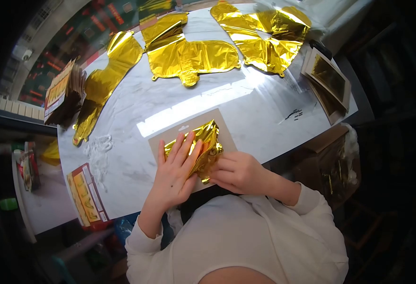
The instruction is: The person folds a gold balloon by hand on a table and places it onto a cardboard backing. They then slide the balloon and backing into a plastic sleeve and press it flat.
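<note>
A folded gold foil piece [207, 131] lies on a brown cardboard backing [224, 124] near the table's front edge. My left hand [175, 173] rests flat on the foil, its fingers spread and pointing away from me. At the foil's lower right side my right hand [236, 173] has its fingers pinched together at the foil's edge. The foil is crumpled and shiny, with small tabs at its right and lower edges. Part of the backing is hidden under the foil and my hands.
Flat gold foil balloons [191, 56] lie along the far side of the marble table [122, 165]. Stacked printed cards [62, 94] stand at left, white string [99, 151] below. Framed-looking cards [328, 75] and small dark strips [294, 113] are at right. An open box [333, 161] stands beyond.
</note>
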Motion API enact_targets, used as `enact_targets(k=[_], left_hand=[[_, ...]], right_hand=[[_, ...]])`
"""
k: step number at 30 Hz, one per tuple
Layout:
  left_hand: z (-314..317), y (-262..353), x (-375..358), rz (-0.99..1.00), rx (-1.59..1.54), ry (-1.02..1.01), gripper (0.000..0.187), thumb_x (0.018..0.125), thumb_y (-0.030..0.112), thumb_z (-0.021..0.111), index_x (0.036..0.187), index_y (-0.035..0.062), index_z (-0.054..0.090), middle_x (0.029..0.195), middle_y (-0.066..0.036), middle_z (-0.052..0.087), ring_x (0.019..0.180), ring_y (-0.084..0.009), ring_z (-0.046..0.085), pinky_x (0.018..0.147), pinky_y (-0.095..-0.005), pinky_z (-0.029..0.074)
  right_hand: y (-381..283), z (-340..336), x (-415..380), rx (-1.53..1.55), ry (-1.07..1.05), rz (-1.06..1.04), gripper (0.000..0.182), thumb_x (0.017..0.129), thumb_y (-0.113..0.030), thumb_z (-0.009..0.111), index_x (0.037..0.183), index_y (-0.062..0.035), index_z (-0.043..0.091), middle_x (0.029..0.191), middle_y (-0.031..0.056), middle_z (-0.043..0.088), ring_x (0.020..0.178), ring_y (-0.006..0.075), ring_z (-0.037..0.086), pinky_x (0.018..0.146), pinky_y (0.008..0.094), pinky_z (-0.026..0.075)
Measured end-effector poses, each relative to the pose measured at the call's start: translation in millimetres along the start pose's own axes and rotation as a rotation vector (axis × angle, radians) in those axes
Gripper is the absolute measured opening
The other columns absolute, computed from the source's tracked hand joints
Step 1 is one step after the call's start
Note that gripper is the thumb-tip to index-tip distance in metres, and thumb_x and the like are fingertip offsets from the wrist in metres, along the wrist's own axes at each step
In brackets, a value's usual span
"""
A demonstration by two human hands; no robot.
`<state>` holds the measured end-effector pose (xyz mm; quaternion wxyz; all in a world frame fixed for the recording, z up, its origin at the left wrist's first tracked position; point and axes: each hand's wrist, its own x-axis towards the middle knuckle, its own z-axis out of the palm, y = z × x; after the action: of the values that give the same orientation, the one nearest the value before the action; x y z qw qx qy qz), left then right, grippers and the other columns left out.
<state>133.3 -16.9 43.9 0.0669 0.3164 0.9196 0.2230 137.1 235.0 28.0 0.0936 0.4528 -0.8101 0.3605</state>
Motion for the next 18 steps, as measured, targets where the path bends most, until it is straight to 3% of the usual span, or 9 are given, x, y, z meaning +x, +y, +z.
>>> enact_targets(k=[2, 8, 11, 13, 14, 16, 18], left_hand=[[0, 0, 0, 0.001, -0.011, -0.006, 0.080, 0.087, 0.022, 0.058, 0.163, 0.0073, 0.039, 0.172, -0.020, 0.030, 0.161, -0.0396, 0.023, 0.126, -0.0671, 0.002], [-1, -1, -1, -0.006, -0.061, 0.003, 0.084, 0.085, 0.020, 0.060, 0.164, 0.0069, 0.037, 0.172, -0.020, 0.030, 0.162, -0.0400, 0.022, 0.126, -0.0676, 0.002], [-1, -1, 0, -0.014, 0.001, -0.029, 0.078, 0.093, 0.032, 0.056, 0.165, 0.0087, 0.037, 0.172, -0.021, 0.029, 0.162, -0.0401, 0.021, 0.126, -0.0678, 0.001], [0, -2, -1, 0.041, -0.022, 0.022, 0.074, 0.102, 0.051, 0.044, 0.165, 0.0128, 0.039, 0.172, -0.022, 0.028, 0.161, -0.0413, 0.021, 0.126, -0.0677, 0.000], [1, -3, -1, 0.040, -0.022, 0.022, 0.074, 0.102, 0.051, 0.044, 0.165, 0.0128, 0.039, 0.172, -0.022, 0.028, 0.161, -0.0413, 0.021, 0.126, -0.0677, 0.000], [4, -7, -2, 0.014, 0.010, -0.015, 0.077, 0.104, 0.067, 0.032, 0.165, 0.0200, 0.041, 0.173, -0.022, 0.026, 0.161, -0.0426, 0.020, 0.125, -0.0677, -0.001], [4, -6, -2, 0.008, 0.039, -0.030, 0.076, 0.104, 0.068, 0.034, 0.164, 0.0230, 0.043, 0.174, -0.022, 0.025, 0.161, -0.0427, 0.020, 0.125, -0.0678, -0.001]], right_hand=[[-1, 3, 5, 0.019, 0.060, 0.175, 0.013, 0.086, -0.012, 0.081, 0.090, -0.0051, 0.070, 0.086, 0.0076, 0.064, 0.078, 0.0283, 0.066, 0.066, 0.0391, 0.055], [-1, 22, 15, -0.125, 0.166, 0.293, 0.016, 0.088, -0.015, 0.077, 0.095, -0.0064, 0.066, 0.086, 0.0083, 0.060, 0.075, 0.0278, 0.065, 0.062, 0.0376, 0.054], [-1, 26, 18, -0.155, 0.182, 0.346, 0.016, 0.088, -0.015, 0.077, 0.094, -0.0067, 0.064, 0.084, 0.0091, 0.063, 0.073, 0.0294, 0.067, 0.061, 0.0377, 0.054], [0, 30, 18, -0.135, 0.180, 0.424, 0.018, 0.088, -0.015, 0.078, 0.093, -0.0065, 0.063, 0.083, 0.0102, 0.064, 0.073, 0.0308, 0.068, 0.061, 0.0389, 0.055], [0, 32, 17, -0.115, 0.178, 0.499, 0.020, 0.087, -0.015, 0.079, 0.091, -0.0064, 0.061, 0.081, 0.0113, 0.065, 0.072, 0.0322, 0.068, 0.061, 0.0402, 0.055], [-2, 33, 19, -0.098, 0.208, 0.523, 0.021, 0.086, -0.015, 0.079, 0.090, -0.0061, 0.060, 0.080, 0.0121, 0.066, 0.071, 0.0335, 0.068, 0.062, 0.0414, 0.055], [-6, 31, 18, -0.080, 0.239, 0.547, 0.022, 0.086, -0.014, 0.079, 0.089, -0.0058, 0.059, 0.078, 0.0128, 0.066, 0.070, 0.0348, 0.068, 0.062, 0.0425, 0.055]])
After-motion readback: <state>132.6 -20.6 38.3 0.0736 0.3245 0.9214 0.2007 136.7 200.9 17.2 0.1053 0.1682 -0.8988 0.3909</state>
